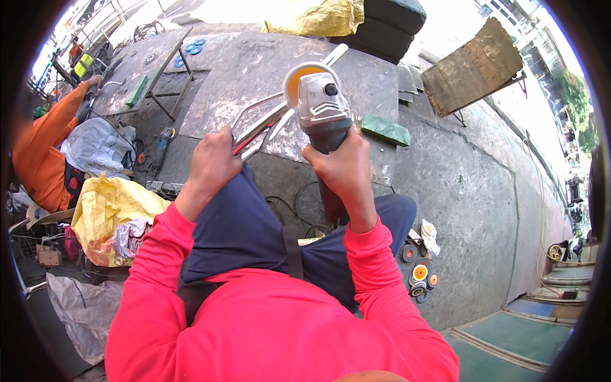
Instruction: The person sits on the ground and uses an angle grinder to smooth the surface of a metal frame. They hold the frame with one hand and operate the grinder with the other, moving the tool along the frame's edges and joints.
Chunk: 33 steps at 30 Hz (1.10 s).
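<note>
My right hand [347, 167] is wrapped round the dark body of an angle grinder [326, 130], which has a silver-grey head. A round disc with an orange face and pale rim [294, 77] is fitted to the grinder. In my left hand [213, 159] is a shiny bent metal-bar piece [259, 121], its bars reaching out to the right and away from me. Part of this metal piece passes behind the grinder head, so I cannot tell whether the disc touches it. A bar end [336, 55] shows beyond the disc.
Several grinding discs [419, 273] lie on the floor by my right knee. A green block [386, 130] lies beyond my right hand. At left are a person in orange [39, 156], another angle grinder [164, 145], a yellow sack [108, 219] and a metal frame [172, 89]. A propped board [474, 67] stands far right.
</note>
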Tool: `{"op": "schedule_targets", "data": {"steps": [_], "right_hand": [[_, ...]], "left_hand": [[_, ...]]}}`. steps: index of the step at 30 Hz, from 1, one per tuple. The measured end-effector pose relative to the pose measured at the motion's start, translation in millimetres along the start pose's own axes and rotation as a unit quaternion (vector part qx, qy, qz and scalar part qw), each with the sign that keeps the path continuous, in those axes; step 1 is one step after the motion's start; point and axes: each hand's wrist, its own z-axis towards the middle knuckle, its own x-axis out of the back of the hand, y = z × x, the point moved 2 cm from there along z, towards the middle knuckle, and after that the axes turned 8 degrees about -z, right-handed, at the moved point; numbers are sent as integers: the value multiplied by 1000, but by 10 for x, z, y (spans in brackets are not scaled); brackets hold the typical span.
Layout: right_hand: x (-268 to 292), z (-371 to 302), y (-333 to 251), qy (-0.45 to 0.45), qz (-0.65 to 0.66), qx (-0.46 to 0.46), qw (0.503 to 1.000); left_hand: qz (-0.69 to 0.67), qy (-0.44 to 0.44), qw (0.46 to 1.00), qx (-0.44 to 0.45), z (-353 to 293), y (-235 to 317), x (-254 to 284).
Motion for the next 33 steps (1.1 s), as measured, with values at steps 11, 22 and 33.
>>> {"op": "schedule_targets", "data": {"steps": [11,22,33], "right_hand": [[-73,-46,91,-21,20,25,999],[-168,-98,57,-23,40,70,997],[-235,-116,81,-53,33,59,996]], "left_hand": [[-2,3,1000,-7,17,-6,-2],[-14,4,1000,-21,47,-13,11],[11,2,1000,0,143,-102,49]]}}
